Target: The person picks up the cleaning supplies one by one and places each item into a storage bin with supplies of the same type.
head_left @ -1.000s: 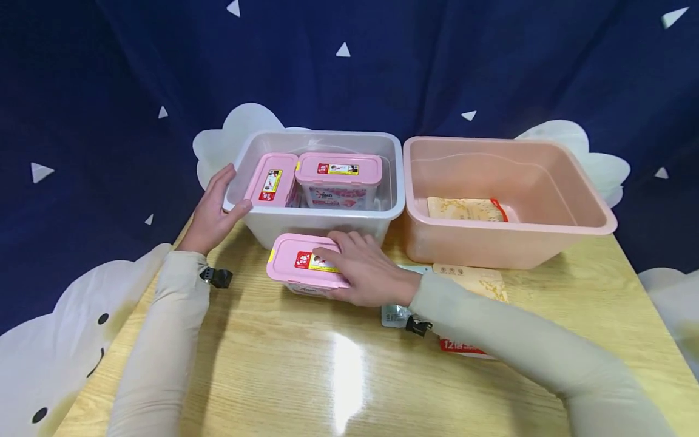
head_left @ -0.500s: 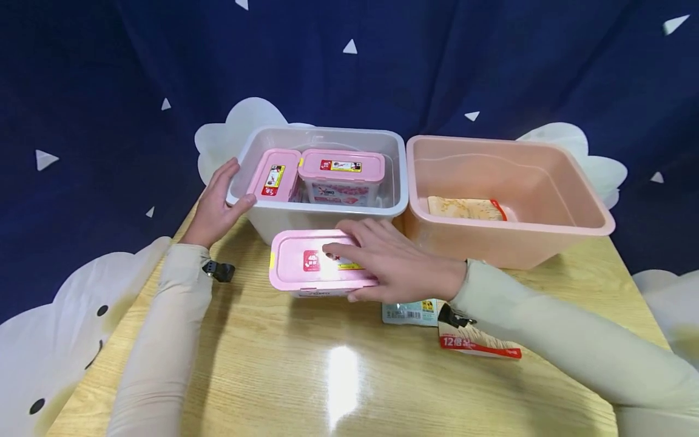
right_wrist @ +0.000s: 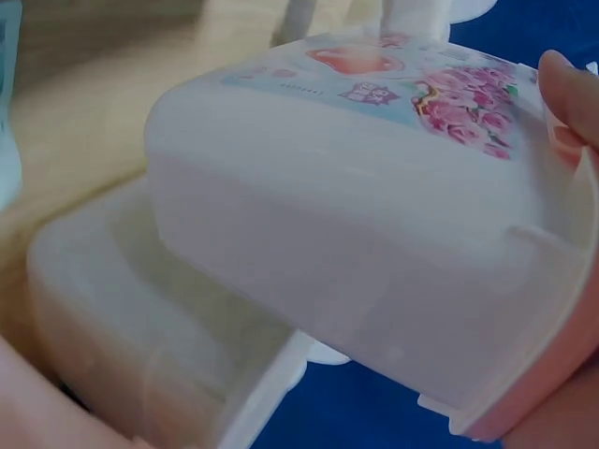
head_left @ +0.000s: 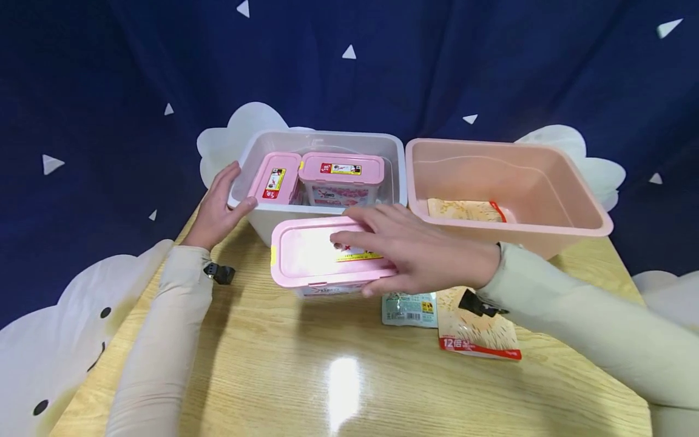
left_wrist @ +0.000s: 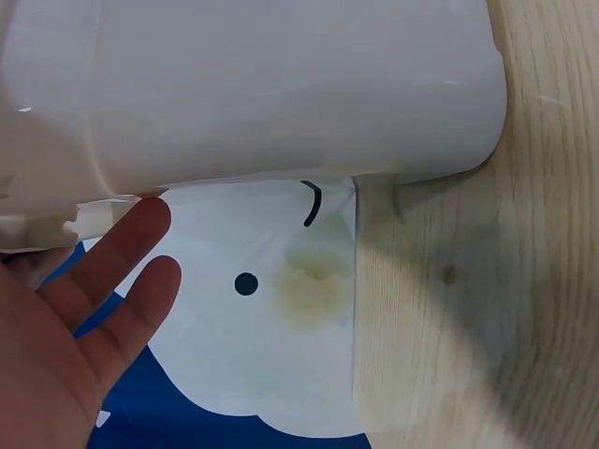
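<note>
At frame centre, our right grip (head_left: 417,249) clamps 1 tub (head_left: 314,258) across its lid; our left grip (head_left: 215,209), uncurled, touches the white bin (head_left: 264,226). We judge the tub stiff, slick, weighty: best held by both long sides.

Head view: right hand (head_left: 417,252) covers the tub's (head_left: 303,258) right end and part of its label (head_left: 357,256); glare washes out more. Tub blocks white bin's (head_left: 267,223) lower front. Teal packet's (head_left: 409,311) top hidden. Right sleeve (head_left: 579,321) runs off-frame. Right wrist view: right hand mostly cropped, small print (right_wrist: 301,89) unreadable. Left wrist view: left hand (left_wrist: 56,351) and white bin cut off.
</note>
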The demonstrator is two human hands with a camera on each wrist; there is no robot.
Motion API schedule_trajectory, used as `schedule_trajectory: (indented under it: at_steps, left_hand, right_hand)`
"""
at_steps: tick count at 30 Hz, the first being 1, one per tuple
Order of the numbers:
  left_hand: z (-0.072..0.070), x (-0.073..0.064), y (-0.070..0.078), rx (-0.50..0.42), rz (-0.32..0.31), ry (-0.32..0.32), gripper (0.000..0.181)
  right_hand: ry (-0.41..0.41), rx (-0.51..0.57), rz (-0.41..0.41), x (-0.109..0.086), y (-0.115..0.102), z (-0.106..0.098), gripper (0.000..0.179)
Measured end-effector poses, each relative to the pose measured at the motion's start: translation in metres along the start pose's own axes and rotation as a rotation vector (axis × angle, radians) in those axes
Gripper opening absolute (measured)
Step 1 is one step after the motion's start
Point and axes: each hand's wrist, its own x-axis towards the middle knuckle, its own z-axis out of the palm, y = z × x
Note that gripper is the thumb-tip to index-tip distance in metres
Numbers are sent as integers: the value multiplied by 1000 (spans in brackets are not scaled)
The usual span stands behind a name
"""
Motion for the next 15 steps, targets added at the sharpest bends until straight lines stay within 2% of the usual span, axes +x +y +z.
schedule_trajectory:
  at_steps: [5,11,15]
  left_hand:
    - [-1,-1,0,8,-15,-6,80]
    - [1,0,0,26,-1,-2,80]
    - [2,0,1,29,-3,-4,80]
  right_hand:
    - [46,-9,-19,2,5,-16,69]
    - [42,-8,-28,8,8,-36,66]
    - [36,31,-18,16,13,-49,68]
